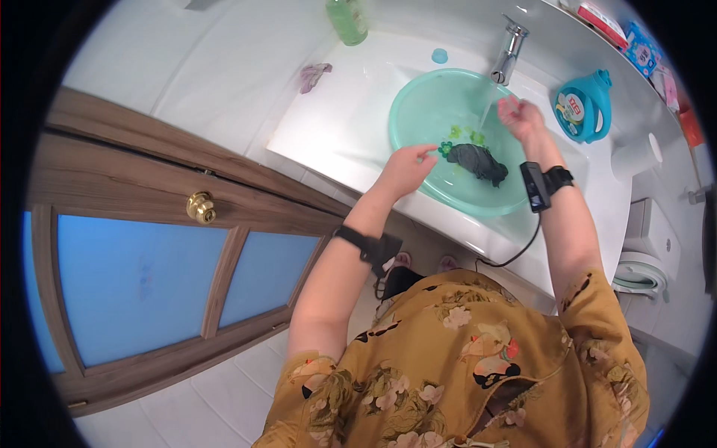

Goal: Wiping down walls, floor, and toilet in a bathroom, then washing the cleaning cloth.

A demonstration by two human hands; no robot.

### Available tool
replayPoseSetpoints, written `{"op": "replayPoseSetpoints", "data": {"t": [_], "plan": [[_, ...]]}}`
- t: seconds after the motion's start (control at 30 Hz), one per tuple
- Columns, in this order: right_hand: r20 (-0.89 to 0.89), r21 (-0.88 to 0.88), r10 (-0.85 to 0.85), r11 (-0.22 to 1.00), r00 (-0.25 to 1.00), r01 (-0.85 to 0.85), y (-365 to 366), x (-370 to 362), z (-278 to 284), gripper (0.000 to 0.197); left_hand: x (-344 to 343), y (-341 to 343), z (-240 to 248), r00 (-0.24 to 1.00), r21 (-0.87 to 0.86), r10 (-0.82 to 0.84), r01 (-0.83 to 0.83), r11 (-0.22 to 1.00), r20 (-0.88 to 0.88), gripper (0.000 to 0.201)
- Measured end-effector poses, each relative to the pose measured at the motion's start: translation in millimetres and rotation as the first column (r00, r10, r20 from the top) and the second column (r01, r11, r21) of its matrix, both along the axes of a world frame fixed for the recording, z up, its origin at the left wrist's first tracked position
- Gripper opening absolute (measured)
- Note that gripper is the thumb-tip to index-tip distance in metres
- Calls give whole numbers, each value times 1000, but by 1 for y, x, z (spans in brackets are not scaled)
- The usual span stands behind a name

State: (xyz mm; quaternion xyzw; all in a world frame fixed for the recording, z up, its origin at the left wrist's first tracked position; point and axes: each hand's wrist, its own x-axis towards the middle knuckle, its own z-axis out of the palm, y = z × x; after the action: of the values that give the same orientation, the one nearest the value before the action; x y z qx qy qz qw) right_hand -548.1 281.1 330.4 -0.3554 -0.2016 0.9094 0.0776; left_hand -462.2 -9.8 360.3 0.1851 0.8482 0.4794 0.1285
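Observation:
A light green plastic basin (pixel 413 112) stands in the white sink under a chrome faucet (pixel 511 52). A thin stream of water (pixel 486 114) runs from the faucet into it. In the basin lies a bunched, wet dark grey cloth (pixel 478 163); its exact kind cannot be told. My left hand (pixel 409 171) is over the basin's near left rim, fingers loosely stretched toward the cloth, with nothing in it. Close beside the stream, at the right rim, my right hand (pixel 520 118) is raised with its fingers slightly bent and apart, holding nothing visible.
A blue detergent bottle (pixel 584 108) and a white cup (pixel 637 154) stand right of the basin. A green bottle (pixel 346 22), a small blue cap (pixel 440 56) and a crumpled mauve cloth (pixel 314 76) are at the back left. A wooden door (pixel 149 172) with a brass knob (pixel 200 207) is at left.

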Motion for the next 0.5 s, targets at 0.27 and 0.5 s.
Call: {"op": "replayPoseSetpoints", "data": {"t": [0.27, 0.5], "plan": [[-140, -240, -109, 968, 984, 73, -15, -19, -18, 26, -52, 106, 9, 792, 325, 26, -280, 903, 610, 50], [-448, -363, 120, 881, 886, -303, -18, -3, -2, 27, -98, 164, -30, 433, 635, -464, -545, 548, 773, 56]]}}
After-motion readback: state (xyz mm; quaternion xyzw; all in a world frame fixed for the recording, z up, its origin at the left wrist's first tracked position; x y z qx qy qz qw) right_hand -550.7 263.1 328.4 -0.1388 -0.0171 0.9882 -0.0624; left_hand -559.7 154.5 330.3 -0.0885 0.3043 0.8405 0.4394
